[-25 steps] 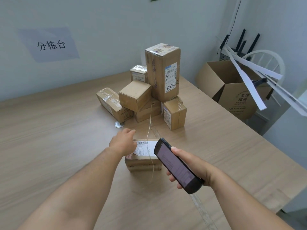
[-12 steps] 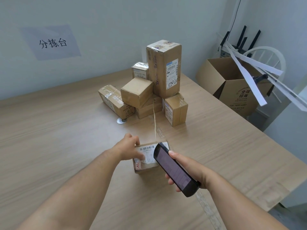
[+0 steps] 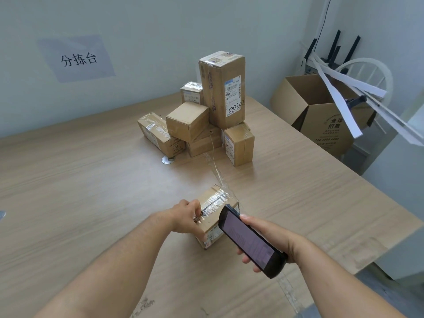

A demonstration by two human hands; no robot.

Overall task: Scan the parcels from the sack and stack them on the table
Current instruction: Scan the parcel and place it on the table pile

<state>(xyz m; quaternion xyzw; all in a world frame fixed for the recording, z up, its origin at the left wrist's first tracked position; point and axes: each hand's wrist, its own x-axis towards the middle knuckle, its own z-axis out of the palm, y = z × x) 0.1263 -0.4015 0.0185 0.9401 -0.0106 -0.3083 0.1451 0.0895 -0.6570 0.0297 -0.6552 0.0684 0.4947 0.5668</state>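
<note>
A small taped cardboard parcel [image 3: 214, 203] lies on the wooden table [image 3: 80, 180], tilted so its labelled face points toward me. My left hand [image 3: 187, 218] grips its near left edge. My right hand [image 3: 266, 239] holds a black handheld scanner [image 3: 250, 241] just right of the parcel, its top end over the parcel's label. A stack of several cardboard parcels [image 3: 202, 125] stands farther back at the table's middle, with one tall parcel [image 3: 223, 88] upright on top. The sack is out of view.
A round metal grommet [image 3: 167, 159] is set in the table in front of the stack. An open cardboard box [image 3: 321, 115] with white strips stands beyond the table's right edge, beside a white chair [image 3: 367, 74]. A paper sign [image 3: 78, 58] hangs on the wall.
My left hand has tipped the parcel: its white label, facing up before, now faces me and the taped side is on top. The scanner stays beside it.
</note>
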